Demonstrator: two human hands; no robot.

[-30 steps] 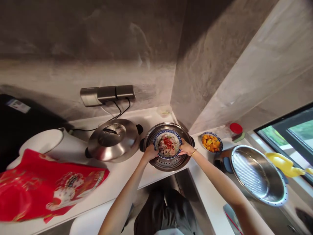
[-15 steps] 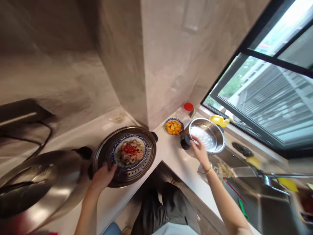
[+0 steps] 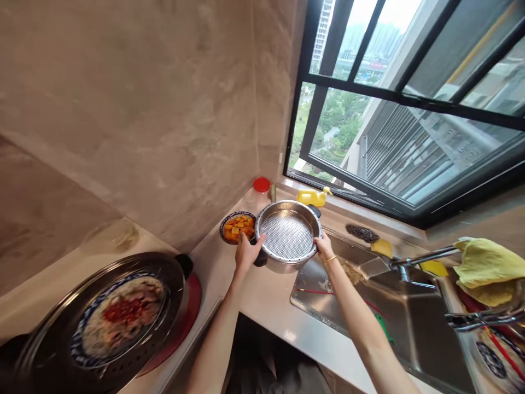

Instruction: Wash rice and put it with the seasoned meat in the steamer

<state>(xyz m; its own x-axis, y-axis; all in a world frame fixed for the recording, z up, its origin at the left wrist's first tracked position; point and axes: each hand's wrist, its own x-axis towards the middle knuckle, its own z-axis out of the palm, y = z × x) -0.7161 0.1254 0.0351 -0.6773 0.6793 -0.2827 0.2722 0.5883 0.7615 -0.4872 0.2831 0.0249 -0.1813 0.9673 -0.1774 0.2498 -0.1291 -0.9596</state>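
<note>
Pot [image 3: 283, 266] with two dark handles is being held between a bowl [image 3: 223, 233] of orange cubes [image 3: 239, 225] and the sink [image 3: 430, 334]; whether its base is touching the counter [image 3: 266, 298] or hanging just above it, I cannot tell. The right hand [image 3: 324, 247] is gripping the rim on the right, fingers bending around the metal. The left hand [image 3: 247, 253] is pressing its thumb on the left rim near one handle; its other fingers are pointing toward the bowl, and I cannot tell whether they are gripping anything. If that left hold is loose, the pot could be tipping, since the right would be taking most of the weight. The left fingers are lying so near the bowl in view that a sideways swing could be knocking it and spilling cubes. Farther back, the yellow bottle [image 3: 310, 197] is risking a bump from the far handle.
</note>
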